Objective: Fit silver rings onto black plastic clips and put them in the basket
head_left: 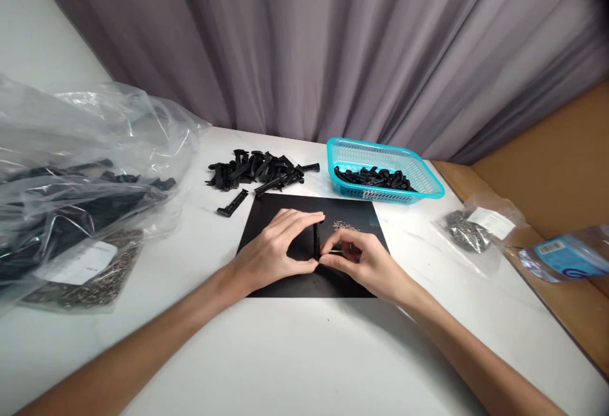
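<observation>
Over the black mat [280, 286], my left hand [278, 245] grips a slim black plastic part [316, 238] by its two ends, thumb at the near end and fingers at the far end. My right hand [361, 254] is closed in a pinch at the near end of that same part. Whatever small piece sits between its fingertips is hidden, though a thin shiny bit shows below the curled fingers. Just beyond the right hand, a little heap of small metal pieces [345, 226] lies on the mat.
Similar black parts [266, 172] are piled behind the mat, with one loose part [233, 203] nearer. A blue basket [428, 181] holds more. Clear plastic bags [157, 124] crowd the left; a small bag of metal pieces [469, 232] and a bottle [571, 254] lie right.
</observation>
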The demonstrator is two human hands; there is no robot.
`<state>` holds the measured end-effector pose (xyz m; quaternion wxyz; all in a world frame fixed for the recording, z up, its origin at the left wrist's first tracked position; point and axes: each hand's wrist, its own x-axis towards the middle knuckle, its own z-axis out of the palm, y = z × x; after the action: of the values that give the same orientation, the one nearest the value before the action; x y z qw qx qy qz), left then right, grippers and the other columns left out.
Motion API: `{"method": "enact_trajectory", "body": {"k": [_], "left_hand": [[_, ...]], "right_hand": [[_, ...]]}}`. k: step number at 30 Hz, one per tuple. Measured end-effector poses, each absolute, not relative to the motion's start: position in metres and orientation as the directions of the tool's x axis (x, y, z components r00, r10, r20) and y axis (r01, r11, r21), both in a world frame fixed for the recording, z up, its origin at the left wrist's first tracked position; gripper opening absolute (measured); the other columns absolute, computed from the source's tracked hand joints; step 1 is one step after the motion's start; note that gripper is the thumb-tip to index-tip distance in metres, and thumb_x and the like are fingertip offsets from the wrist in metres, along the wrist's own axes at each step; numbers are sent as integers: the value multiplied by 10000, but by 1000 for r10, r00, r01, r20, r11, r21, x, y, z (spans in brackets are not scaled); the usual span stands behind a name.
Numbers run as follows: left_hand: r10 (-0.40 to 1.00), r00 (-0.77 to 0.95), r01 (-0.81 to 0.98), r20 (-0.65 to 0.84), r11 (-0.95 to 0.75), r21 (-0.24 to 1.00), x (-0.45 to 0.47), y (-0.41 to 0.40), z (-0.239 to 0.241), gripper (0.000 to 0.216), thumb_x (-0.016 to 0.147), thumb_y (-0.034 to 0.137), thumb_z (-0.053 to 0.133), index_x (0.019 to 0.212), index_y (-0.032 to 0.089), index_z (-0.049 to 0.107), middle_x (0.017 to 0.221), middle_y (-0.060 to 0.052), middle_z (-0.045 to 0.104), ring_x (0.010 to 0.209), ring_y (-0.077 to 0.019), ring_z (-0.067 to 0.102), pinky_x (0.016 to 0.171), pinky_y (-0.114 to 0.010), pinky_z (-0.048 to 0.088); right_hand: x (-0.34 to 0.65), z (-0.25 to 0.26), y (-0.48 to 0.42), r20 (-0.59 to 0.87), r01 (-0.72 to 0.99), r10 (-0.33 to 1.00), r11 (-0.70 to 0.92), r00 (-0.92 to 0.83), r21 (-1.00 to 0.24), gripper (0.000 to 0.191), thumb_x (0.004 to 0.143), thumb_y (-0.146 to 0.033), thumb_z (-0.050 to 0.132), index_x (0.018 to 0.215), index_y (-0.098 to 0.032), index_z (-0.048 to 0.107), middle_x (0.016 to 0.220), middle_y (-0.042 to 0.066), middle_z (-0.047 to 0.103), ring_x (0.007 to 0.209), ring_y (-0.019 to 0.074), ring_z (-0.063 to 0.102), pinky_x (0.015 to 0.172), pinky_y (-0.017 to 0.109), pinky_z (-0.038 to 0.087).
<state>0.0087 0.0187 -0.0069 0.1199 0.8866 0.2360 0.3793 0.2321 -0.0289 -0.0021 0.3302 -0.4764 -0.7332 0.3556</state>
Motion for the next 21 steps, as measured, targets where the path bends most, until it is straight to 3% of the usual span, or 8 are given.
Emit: {"method": "enact_trajectory", "body": {"k": [4,7,10,13,16,19,21], "left_hand": [[450,619,310,644,-893,327,10,19,-11,636,797,154,772,1388,198,542,1203,-114,719,1100,-287,679,998,-461,546],[451,616,315,646,-893,322,10,19,-12,619,803,155,768,1378,194,542,1200,-113,721,1087,-278,680,993,-450,547],[545,592,357,593,-837,414,10,19,-10,605,777,200,799,1336,208,569,1204,-94,720,1103,-273,676,987,-422,558],[659,560,408,502,-747,525,10,18,-7,648,728,272,846,1318,227,580,1199,-60,717,1088,-253,686,974,-377,570],[713,539,420,449,-689,591,11,18,-5,652,714,308,866,1303,246,595,1171,-23,716,1046,-217,697,966,-334,572],[744,524,392,414,-642,659,12,20,-4,641,700,326,880,1279,251,615,1184,-12,713,1056,-204,696,990,-323,564],[761,518,368,392,-611,701,12,23,-4,629,706,331,876,1276,247,624,1196,-16,715,1075,-207,693,1020,-335,552]], "right_hand": [[230,-7,-27,109,414,932,256,-344,-874,251,925,-469,709,876,-223,720,866,10,725,754,165,599,674,288,434],[229,-6,-28,115,444,937,261,-330,-857,232,924,-449,716,872,-223,730,784,-10,681,660,139,528,609,274,387],[229,1,-29,122,443,939,264,-322,-857,228,925,-443,719,880,-219,730,766,-17,661,633,128,487,592,270,371],[234,12,-30,133,422,939,265,-317,-867,274,947,-466,685,872,-206,728,851,15,693,691,145,545,616,278,405],[241,19,-30,252,440,939,334,-233,-834,363,1020,-439,575,802,-194,732,1030,68,698,883,186,634,741,303,474],[245,19,-30,389,525,911,401,-138,-751,397,1065,-395,493,838,-211,762,1164,86,666,1108,232,613,955,372,463],[244,15,-31,405,540,906,403,-123,-739,389,1076,-401,465,921,-228,777,1111,84,669,1074,231,616,966,395,464]]}}
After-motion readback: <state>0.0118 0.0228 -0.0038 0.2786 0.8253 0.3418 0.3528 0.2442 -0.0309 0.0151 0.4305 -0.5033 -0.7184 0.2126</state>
